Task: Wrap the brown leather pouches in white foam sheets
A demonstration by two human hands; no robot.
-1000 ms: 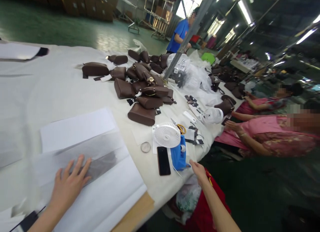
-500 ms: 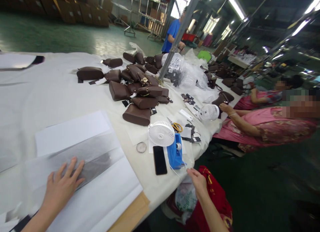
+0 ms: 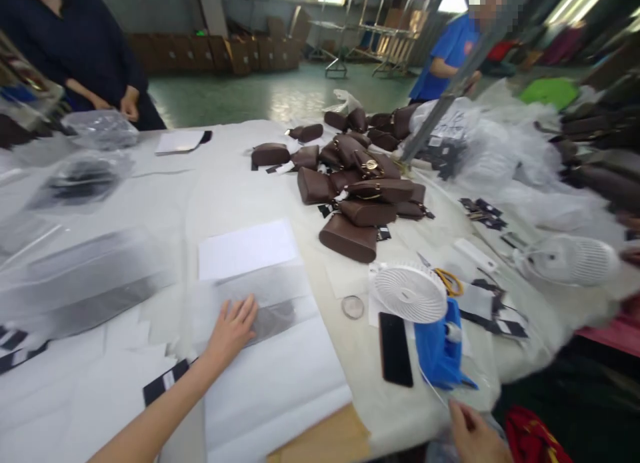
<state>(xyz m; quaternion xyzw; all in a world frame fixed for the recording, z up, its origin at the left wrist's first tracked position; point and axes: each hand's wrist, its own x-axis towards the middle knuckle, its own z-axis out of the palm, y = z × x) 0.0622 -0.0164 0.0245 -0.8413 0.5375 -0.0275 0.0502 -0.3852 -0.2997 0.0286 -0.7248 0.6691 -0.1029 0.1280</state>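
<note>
My left hand (image 3: 233, 326) lies palm down, fingers stretched out, on a translucent grey plastic sleeve (image 3: 280, 320). Under the sleeve is a stack of large white paper sheets (image 3: 280, 390), with a smaller white sheet (image 3: 245, 250) behind. Off the table's front edge, my right hand (image 3: 475, 433) has its thumb and fingers drawn together; whatever they pinch is too small to make out. Just beyond it stands a blue tape dispenser (image 3: 437, 350), with a black phone (image 3: 395, 350) to its left and a white fan (image 3: 413, 293) behind.
Brown handbags (image 3: 350, 236) are piled farther back. Yellow-handled scissors (image 3: 450, 282) and black tags (image 3: 500, 316) lie right of the fan. More plastic sleeves (image 3: 115, 276) are at left. A metal post (image 3: 445, 103) rises from the table. Two people stand across it.
The view has swung left, so the table contents appear farther right. My left hand stays flat on the sleeve. My right hand has drawn away from the tape dispenser, toward me.
</note>
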